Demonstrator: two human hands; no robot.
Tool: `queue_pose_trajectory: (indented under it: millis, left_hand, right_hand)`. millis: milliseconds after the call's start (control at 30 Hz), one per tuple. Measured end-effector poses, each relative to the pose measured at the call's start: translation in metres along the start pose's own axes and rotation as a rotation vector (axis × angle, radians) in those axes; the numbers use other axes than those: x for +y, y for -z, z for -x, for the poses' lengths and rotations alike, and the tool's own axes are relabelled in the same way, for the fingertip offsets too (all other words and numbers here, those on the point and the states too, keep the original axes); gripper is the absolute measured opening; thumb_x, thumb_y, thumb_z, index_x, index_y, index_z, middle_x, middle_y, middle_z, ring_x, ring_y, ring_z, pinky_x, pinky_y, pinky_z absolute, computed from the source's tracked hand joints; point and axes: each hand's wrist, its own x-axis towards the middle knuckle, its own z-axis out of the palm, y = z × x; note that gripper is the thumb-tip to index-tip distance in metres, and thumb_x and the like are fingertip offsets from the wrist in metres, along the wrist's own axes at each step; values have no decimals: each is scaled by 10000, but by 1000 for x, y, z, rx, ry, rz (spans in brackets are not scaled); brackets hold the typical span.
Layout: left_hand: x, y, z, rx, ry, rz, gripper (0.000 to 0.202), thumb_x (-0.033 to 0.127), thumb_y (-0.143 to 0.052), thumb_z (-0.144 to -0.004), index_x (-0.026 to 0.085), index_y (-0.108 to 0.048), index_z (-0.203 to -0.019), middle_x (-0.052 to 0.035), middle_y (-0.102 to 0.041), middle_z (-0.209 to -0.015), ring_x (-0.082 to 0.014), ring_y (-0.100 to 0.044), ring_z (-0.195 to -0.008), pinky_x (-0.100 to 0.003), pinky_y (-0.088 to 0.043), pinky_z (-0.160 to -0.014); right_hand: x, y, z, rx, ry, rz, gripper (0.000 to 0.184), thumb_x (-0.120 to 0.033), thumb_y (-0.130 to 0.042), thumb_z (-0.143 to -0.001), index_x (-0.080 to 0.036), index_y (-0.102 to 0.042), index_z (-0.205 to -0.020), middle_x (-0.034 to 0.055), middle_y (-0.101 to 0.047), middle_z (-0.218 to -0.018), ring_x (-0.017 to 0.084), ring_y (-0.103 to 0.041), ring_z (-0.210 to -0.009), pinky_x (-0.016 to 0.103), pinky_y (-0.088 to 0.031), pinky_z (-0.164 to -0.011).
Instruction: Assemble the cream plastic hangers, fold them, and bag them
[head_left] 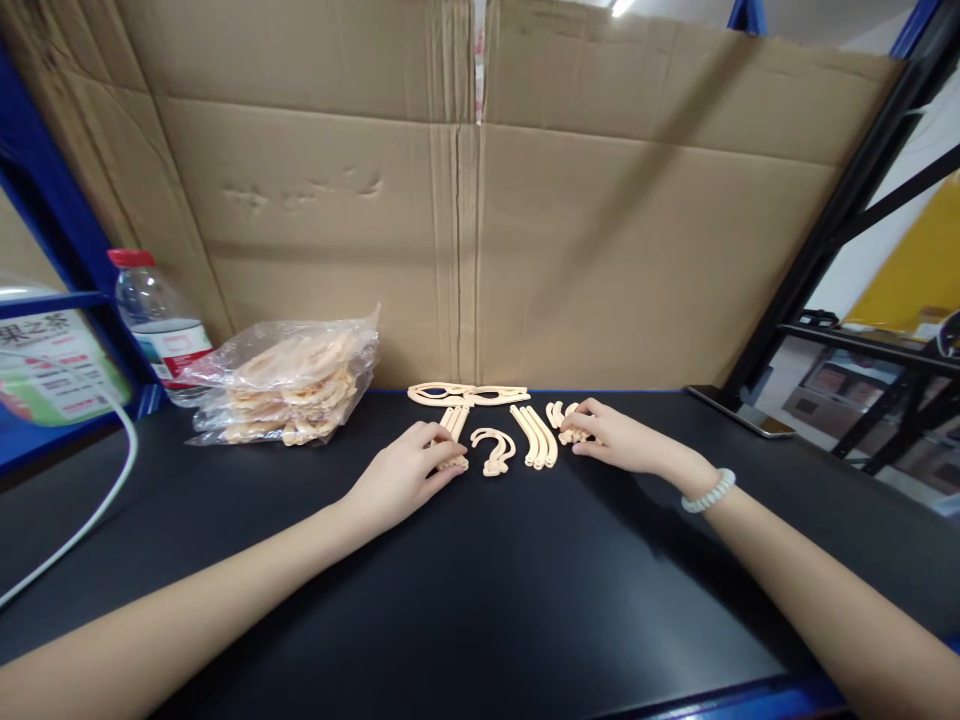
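Note:
My left hand [405,472] lies at the left of a group of cream plastic hanger parts, its thumb and fingers closed around the near ends of the straight hanger arms [454,420]. Curved hanger hooks [495,452] sit in the middle, just right of that hand. Beside them, several curved hanger arms [536,437] lie side by side, untouched. My right hand [616,438], with a pale coiled band on its wrist, has its fingertips closed around small cream pieces [576,436], partly hidden beneath them. Behind everything lies a folded hanger [466,395].
A clear bag of cream hanger parts [292,385] stands at back left, by a red-capped bottle [165,330]. A white cable [112,505] curves along the left. A phone-like flat object [739,412] lies at back right. Cardboard [615,230] walls the black table's [495,600] far edge.

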Motion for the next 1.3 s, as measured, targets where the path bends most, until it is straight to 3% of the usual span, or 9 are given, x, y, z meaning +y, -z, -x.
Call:
queue_pose_trajectory:
  millis: [233, 433, 567, 833, 933, 1100, 1300]
  left_hand:
    - [-1, -1, 0, -1, 8, 14, 252, 343, -493, -947, 217, -683, -1056, -58, -627, -1025, -208, -581, -941, -336, -518, -801]
    - [0, 1, 0, -2, 29, 35, 251, 366, -502, -939, 232, -670, -1069, -56, -630, -1055, -211, -584, -972, -345, -514, -847]
    - [-1, 1, 0, -8, 43, 45, 238, 356, -514, -932, 233, -665, -1068, -54, -629, -1063, -210, -586, -984, -344, -516, -855]
    - [4, 8, -1, 35, 82, 42, 242, 374, -471, -940, 227, -642, -1028, -53, -622, -1085, -209, -580, -1018, -348, -504, -873]
    - [-9, 11, -10, 39, 145, 19, 295, 381, -389, -962, 215, -625, -1026, -65, -620, -1092, -218, -563, -1063, -378, -470, -937]
    - [-58, 11, -42, -100, 276, -69, 363, 316, -377, -917, 122, -572, -1153, -164, -590, -1172, -290, -532, -1139, -449, -424, -985]
    - [-100, 6, -82, -330, 292, -47, 450, 280, -543, -756, 163, -577, -1188, -130, -632, -1165, -274, -598, -1083, -372, -448, -949]
  right_hand:
    - [18, -4, -4, 79, -25, 38, 262, -235, -524, -902, -199, -607, -1148, 111, -526, -1127, 245, -552, -1015, 396, -447, -947]
    - [13, 6, 1, 97, -110, -15, 344, -401, -497, -939, -213, -582, -1215, 109, -497, -1169, 210, -597, -892, 374, -469, -893]
    - [9, 7, 1, 59, -72, -18, 234, -318, -528, -920, -214, -641, -1096, 90, -533, -1106, 219, -587, -927, 365, -469, -889]
    - [8, 7, 1, 99, -90, 33, 249, -258, -550, -912, -177, -596, -1144, 103, -545, -1101, 216, -596, -922, 340, -473, -858]
    - [2, 12, 1, 175, -82, 75, 218, -271, -527, -933, -168, -599, -1111, 106, -558, -1090, 216, -597, -896, 337, -481, -814]
    - [-3, 14, 0, 251, -9, 108, 179, -272, -521, -946, -169, -620, -1053, 105, -583, -1046, 224, -590, -923, 343, -479, -819]
    - [-4, 14, -1, 269, 24, 112, 159, -257, -513, -952, -177, -639, -1006, 99, -597, -1028, 213, -591, -904, 335, -473, -806]
